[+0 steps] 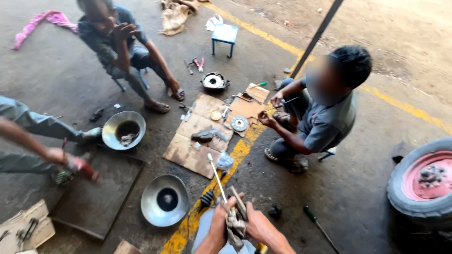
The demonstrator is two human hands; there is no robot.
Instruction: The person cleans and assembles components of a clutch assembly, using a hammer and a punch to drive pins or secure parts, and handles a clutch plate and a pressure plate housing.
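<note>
Gripping a grey rag (235,229) and a thin metal rod (217,176), both hands, left (220,225) and right (256,225), are closing around them at the floor's (358,188) near edge. Rod is looking stiff, light, likely greasy; holding low through the rag seems safest. A steel bowl (165,201) is sitting just left.

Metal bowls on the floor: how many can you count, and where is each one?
2. One metal bowl lies at left centre, near a seated person's foot, with dark liquid inside. The other metal bowl lies lower down, beside the yellow floor line. Others may be hidden.
</note>
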